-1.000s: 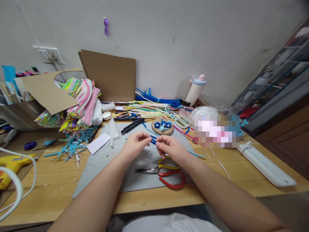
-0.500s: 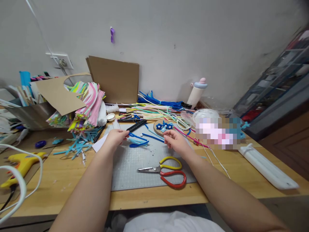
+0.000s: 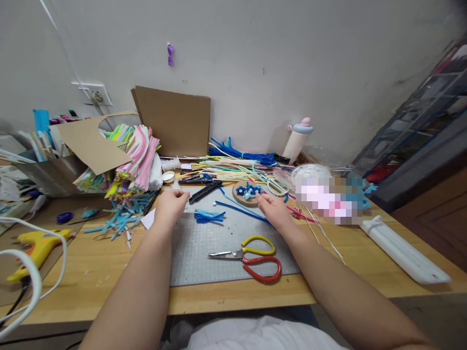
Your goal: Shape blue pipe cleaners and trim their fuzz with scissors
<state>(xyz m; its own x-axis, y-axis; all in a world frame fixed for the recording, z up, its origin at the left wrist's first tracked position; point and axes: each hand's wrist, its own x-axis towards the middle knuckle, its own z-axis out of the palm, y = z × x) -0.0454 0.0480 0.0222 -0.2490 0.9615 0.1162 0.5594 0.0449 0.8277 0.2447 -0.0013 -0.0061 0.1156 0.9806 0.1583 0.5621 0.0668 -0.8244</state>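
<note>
My left hand (image 3: 170,206) hovers over the top-left corner of the grey cutting mat (image 3: 204,262). Its fingers are curled in, close to a clear white strip (image 3: 176,186); I cannot see what they hold, if anything. A bent bundle of blue pipe cleaner (image 3: 208,216) lies loose on the mat between my hands. My right hand (image 3: 272,210) rests at the mat's far right. Its fingers stretch toward a round wooden disc (image 3: 241,199) that carries small blue flowers. A long blue stem (image 3: 237,209) runs under that hand.
Red and yellow scissors (image 3: 255,256) lie on the mat near me. Stacks of coloured pipe cleaners (image 3: 131,160), cardboard (image 3: 175,119) and cut blue scraps (image 3: 116,218) crowd the back left. A yellow glue gun (image 3: 36,245) lies at the left, a white bottle (image 3: 297,138) at the back right.
My hands parted from a shared pinch. The left carried the blue piece leftward and dropped it on the mat. The right moved up to the wooden disc.
</note>
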